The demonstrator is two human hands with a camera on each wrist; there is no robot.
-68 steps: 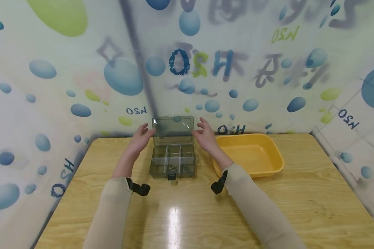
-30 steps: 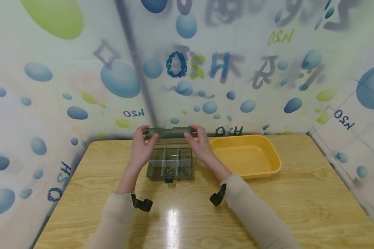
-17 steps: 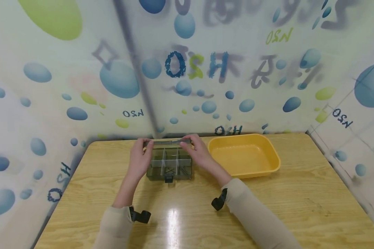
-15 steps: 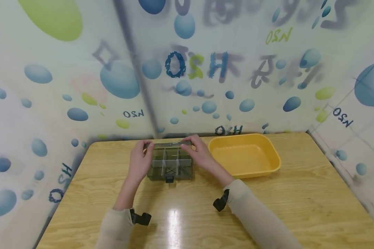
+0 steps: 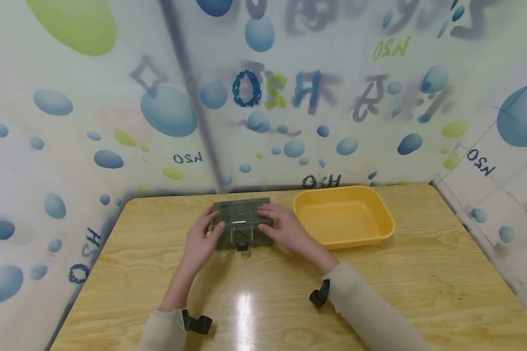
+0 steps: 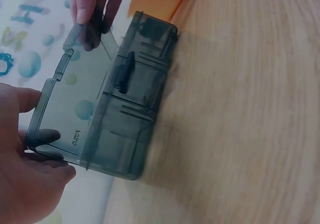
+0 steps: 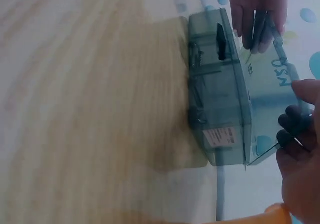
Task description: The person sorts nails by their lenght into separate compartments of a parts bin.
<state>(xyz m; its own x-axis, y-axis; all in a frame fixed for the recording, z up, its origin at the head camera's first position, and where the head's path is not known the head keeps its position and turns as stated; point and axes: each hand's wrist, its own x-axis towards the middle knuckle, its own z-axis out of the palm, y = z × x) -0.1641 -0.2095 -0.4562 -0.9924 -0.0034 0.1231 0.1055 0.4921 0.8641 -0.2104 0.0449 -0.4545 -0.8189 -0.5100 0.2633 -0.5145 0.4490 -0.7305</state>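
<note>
A smoky grey clear plastic compartment box [image 6: 127, 129] sits on the table, its hinged lid [image 5: 239, 213] tilted over the base. My left hand [image 5: 200, 241] holds the lid's left corner, thumb on the front edge and other fingers on the far side. At the opposite corner, my right hand [image 5: 288, 230] grips the lid the same way. In both wrist views a gap shows between lid and base. A dark latch [image 5: 242, 245] is at the front of the box. Thin metal pieces, perhaps screws [image 7: 199, 92], show dimly through the wall.
A yellow plastic tray [image 5: 388, 229] stands just right of the box, close to my right forearm. The wooden table [image 5: 158, 224] meets a wall [image 5: 254, 141] printed with blue and green drops behind the box. A label [image 7: 220, 136] is on the box's side.
The lid has swung from upright down and forward over the base. Both hands have moved from beside the lid onto its corners, then down with it.
</note>
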